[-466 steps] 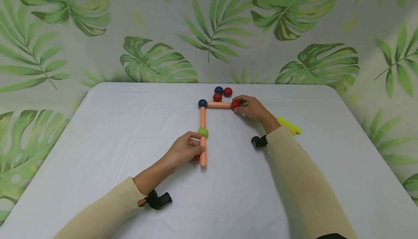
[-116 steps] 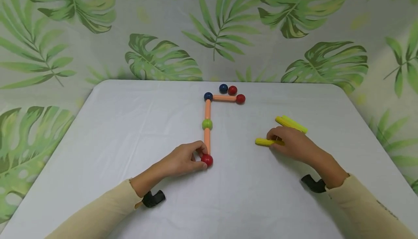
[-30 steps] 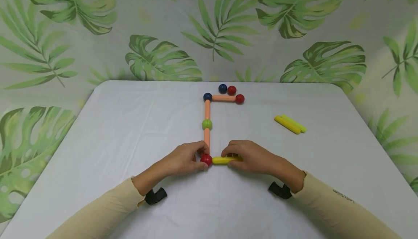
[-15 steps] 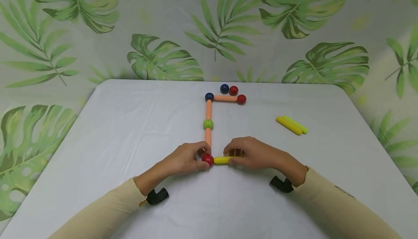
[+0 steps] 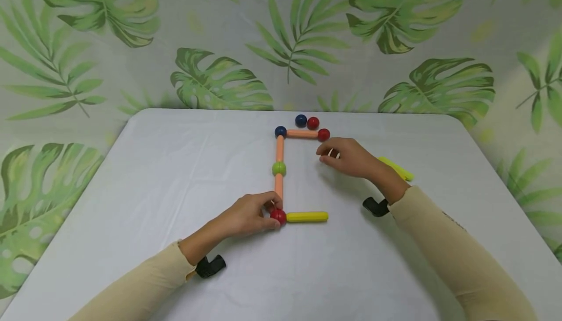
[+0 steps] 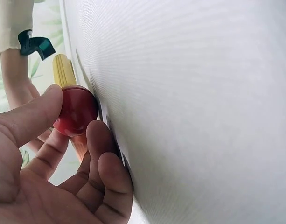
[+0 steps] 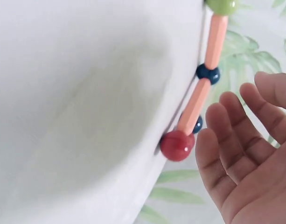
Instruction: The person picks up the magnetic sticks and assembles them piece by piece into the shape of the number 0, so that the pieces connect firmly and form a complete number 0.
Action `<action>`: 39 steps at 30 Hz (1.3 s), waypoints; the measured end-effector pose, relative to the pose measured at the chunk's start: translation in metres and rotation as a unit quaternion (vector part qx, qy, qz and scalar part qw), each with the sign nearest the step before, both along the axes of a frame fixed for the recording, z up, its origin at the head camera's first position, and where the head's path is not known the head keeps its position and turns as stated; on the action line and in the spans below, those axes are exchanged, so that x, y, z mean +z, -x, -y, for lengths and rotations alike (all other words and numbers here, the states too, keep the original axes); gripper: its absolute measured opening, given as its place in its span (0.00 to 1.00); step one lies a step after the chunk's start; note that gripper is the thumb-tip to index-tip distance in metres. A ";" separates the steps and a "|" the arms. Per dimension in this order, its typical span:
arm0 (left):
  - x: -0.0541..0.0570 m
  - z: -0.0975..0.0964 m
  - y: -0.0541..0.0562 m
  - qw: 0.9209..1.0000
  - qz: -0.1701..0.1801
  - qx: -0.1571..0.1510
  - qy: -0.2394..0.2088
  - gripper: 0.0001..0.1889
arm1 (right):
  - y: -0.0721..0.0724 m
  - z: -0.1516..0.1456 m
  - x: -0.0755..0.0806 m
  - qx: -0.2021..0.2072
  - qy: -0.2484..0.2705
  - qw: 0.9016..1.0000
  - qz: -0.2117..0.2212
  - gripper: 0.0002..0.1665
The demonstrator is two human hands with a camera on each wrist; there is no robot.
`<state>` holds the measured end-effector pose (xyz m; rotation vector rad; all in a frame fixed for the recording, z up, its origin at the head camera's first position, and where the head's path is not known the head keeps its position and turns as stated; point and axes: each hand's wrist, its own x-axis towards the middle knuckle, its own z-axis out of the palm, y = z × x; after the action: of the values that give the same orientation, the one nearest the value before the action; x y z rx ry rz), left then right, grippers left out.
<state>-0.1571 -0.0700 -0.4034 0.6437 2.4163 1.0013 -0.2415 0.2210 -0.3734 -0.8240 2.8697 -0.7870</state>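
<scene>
My left hand (image 5: 248,215) pinches a red ball (image 6: 77,112) between thumb and fingers at the near corner of a ball-and-rod figure. From that ball a yellow rod (image 5: 307,217) extends to the right, lying on the table. An orange rod (image 5: 278,184) runs away from it to a green ball (image 5: 279,169), then another orange rod (image 5: 280,149) reaches a blue ball (image 5: 280,132). A third orange rod (image 5: 302,134) ends in a red ball (image 5: 324,134). Just nearer than that end, my right hand (image 5: 349,157) hovers with loosely bent fingers, holding nothing.
A loose blue ball (image 5: 301,120) and a loose red ball (image 5: 313,123) sit behind the top rod, near the far table edge. Yellow rods (image 5: 397,169) lie at the right, partly hidden by my right forearm. A leaf-patterned cloth (image 5: 307,33) hangs behind the white table (image 5: 175,165).
My right hand has let go of the yellow rod, leaving it against the near red ball, and has moved away toward the far red balls. My left hand keeps its pinch.
</scene>
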 end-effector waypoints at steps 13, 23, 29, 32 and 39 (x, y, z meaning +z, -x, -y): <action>0.000 -0.002 0.001 1.000 0.009 -0.003 0.000 0.14 | 0.046 -0.007 -0.002 -0.093 -0.005 0.996 -0.003 0.18; 0.001 0.000 0.002 1.000 0.011 -0.012 -0.008 0.14 | 0.087 0.012 -0.008 -0.140 -0.011 0.989 0.039 0.29; -0.001 0.000 0.003 1.000 0.016 -0.016 -0.014 0.14 | 0.099 0.018 -0.016 -0.162 -0.028 0.982 0.089 0.31; -0.002 0.000 0.003 1.000 0.012 -0.017 -0.014 0.14 | 0.099 0.014 -0.022 -0.216 0.015 0.972 0.097 0.27; -0.003 0.000 0.005 1.000 0.012 -0.021 -0.017 0.14 | 0.098 0.000 -0.028 -0.281 0.083 0.948 0.125 0.26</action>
<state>-0.1626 -0.0702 -0.4069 0.6886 2.3603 1.0282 -0.3399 0.2206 -0.4017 0.1140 2.8400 -1.0964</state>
